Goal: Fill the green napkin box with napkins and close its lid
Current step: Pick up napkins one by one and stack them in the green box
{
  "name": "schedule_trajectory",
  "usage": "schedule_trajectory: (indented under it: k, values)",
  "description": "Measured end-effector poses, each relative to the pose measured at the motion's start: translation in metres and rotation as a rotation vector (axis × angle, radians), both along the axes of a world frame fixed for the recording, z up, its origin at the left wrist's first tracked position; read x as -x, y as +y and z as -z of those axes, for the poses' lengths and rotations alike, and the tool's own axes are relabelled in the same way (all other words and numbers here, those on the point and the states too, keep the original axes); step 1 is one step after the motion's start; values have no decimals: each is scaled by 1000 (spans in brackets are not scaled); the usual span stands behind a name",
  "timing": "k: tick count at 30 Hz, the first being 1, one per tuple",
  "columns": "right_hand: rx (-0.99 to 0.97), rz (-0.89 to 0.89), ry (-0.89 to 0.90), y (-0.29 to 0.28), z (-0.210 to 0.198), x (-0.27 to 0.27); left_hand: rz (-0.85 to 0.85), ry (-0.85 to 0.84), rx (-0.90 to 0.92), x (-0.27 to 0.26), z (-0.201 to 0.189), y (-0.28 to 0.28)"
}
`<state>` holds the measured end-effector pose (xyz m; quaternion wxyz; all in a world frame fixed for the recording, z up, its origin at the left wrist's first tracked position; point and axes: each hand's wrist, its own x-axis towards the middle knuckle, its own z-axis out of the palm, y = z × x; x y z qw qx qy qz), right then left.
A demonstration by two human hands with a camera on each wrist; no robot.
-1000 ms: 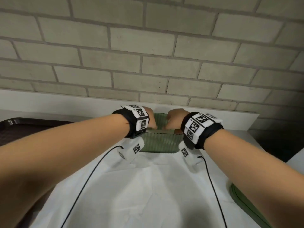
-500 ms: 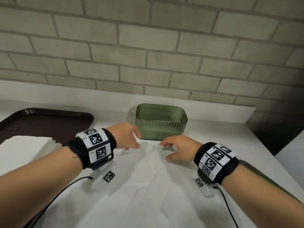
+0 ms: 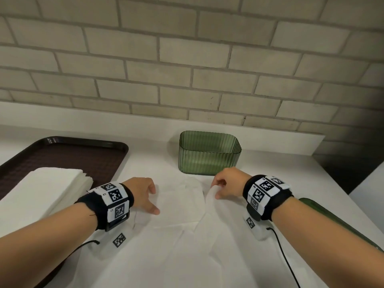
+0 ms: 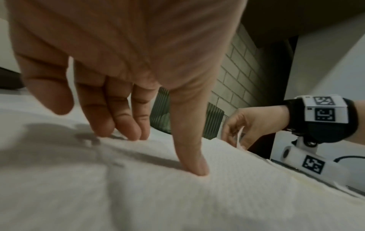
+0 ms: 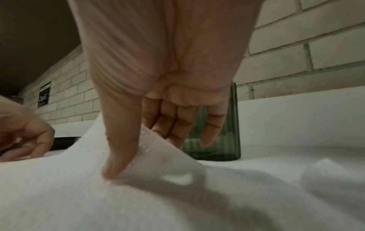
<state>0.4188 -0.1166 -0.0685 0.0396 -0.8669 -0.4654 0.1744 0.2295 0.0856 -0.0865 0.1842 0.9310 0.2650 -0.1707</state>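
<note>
Black wristbands [image 3: 116, 206] with white square-code tags, cabled.

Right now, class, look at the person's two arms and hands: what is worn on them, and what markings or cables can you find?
Both forearms are bare, with no sleeves. The left hand and the right hand each have a black fabric wristband bearing white panels printed with black square code markers. Under each wrist hangs a small white cylindrical camera unit, also marker-tagged, with a thin black cable trailing back.

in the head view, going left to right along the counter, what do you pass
dark brown plastic tray → stack of white paper napkins → left hand → right hand → flat green lid at the right edge
</note>
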Motion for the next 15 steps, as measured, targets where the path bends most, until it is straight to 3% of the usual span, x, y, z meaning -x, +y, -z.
schedule_trajectory:
  k: [3,11,15]
  values:
    - [-7,7,-48,-5,-8,-5,16,47,-23,-2,-1,3]
    - [-340,50,-66,-30,-58,-16,3,47,6,-2,1,8]
    - [-305,14,-83,-40,-85,-3,67,51,-14,-3,-4,6]
